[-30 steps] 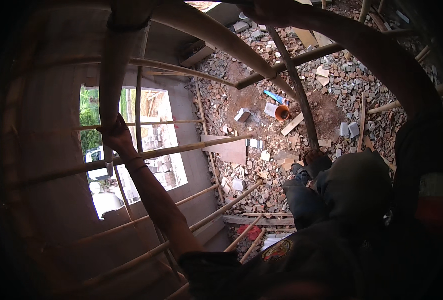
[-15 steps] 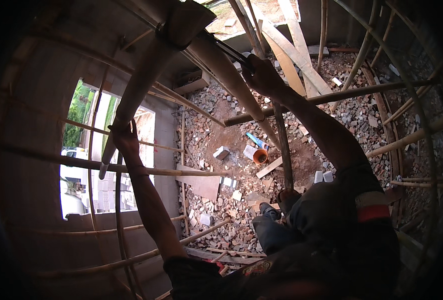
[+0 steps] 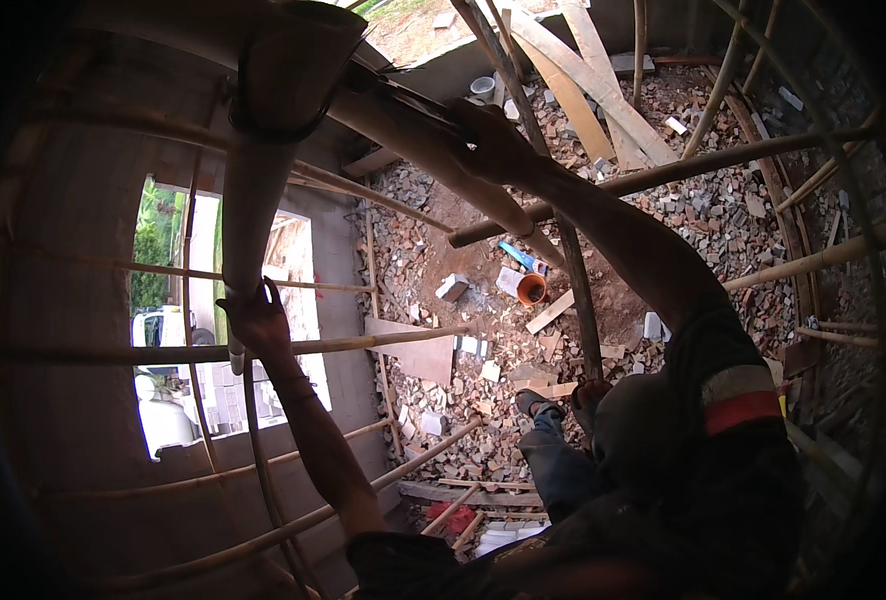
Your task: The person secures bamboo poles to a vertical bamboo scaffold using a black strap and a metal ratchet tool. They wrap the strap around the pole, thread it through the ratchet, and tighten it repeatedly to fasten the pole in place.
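Overhead, a thick round pole [image 3: 253,200] hangs down on the left and meets another thick slanting pole [image 3: 413,135]. A black tie [image 3: 288,125] loops around the left pole near its top. My left hand [image 3: 256,318] is wrapped round the lower part of that left pole, thumb and fingers on either side. Up along the slanting pole, my right hand [image 3: 488,145] is closed on a long thin dark strip [image 3: 413,103] that runs toward the joint. Whether the strip is a tie or a tool I cannot tell. The joint's far side is hidden.
Bamboo poles cross on all sides, one [image 3: 383,342] passing by my left hand. A dark upright pole [image 3: 575,280] stands by my legs. Below lie rubble [image 3: 423,380], an orange bucket [image 3: 531,289] and planks [image 3: 573,90]. A window opening [image 3: 308,270] is at left.
The view has shifted. The left pole now hangs more upright and looks nearer, with my left hand still on it. My right hand has moved slightly left, still holding the dark strip.
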Tool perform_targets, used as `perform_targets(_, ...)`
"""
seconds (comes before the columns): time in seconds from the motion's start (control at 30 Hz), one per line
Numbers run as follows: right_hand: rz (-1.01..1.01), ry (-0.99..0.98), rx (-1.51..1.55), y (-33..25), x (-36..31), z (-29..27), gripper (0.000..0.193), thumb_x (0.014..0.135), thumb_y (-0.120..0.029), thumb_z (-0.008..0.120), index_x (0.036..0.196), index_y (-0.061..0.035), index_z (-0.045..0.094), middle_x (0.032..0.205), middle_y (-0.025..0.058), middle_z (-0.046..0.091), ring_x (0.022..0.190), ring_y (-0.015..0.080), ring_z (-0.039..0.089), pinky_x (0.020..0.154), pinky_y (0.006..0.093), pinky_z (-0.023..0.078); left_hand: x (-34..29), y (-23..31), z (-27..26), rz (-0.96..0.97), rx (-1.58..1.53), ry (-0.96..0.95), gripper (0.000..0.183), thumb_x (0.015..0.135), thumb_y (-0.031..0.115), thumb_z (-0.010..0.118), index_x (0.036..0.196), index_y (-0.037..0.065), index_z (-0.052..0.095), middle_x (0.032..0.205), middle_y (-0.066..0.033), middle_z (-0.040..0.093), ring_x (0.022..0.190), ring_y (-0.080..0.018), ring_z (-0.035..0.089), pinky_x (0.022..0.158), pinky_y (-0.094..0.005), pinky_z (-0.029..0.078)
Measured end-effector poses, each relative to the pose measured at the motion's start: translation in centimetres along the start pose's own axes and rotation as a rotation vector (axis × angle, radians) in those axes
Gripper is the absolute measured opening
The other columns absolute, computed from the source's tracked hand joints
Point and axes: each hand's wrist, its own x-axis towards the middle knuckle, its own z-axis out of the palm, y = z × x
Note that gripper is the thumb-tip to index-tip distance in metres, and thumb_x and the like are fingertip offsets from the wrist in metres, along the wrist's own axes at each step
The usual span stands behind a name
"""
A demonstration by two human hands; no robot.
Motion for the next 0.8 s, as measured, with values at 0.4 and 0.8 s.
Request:
perform_targets(0.4, -0.259, -0.03, 0.11, 3.3, 2.7, 0.3, 0.024, 0.075, -0.001, 0.065, 0.097, -0.0023, 0.055, 0.083, 0.0158, 0.058, 0.074, 0.0315, 0.058, 0.066, 0.0391, 0.047, -0.4, -1.9, 0.3, 0.529, 0.951, 0.45, 0.066, 0.093, 0.055, 0.051, 0.133, 0.003, 0.044, 0.124, -0.0177, 0.054, 0.115, -0.0272, 0.05, 0.1, -0.0413, 0.041)
perform_targets(0.8, -0.073, -0.011, -0.072, 0.8, 0.2, -1.1, 0.022, 0.082, -0.013, 0.063, 0.095, -0.0028, 0.049, 0.081, 0.0183, 0.059, 0.078, 0.0388, 0.061, 0.066, 0.0453, 0.047, 1.2, -3.7, 0.9, 0.333, 0.679, 0.317, 0.08, 0.089, 0.061, 0.054, 0.141, 0.003, 0.036, 0.134, -0.0199, 0.049, 0.128, -0.033, 0.044, 0.108, -0.0461, 0.037)
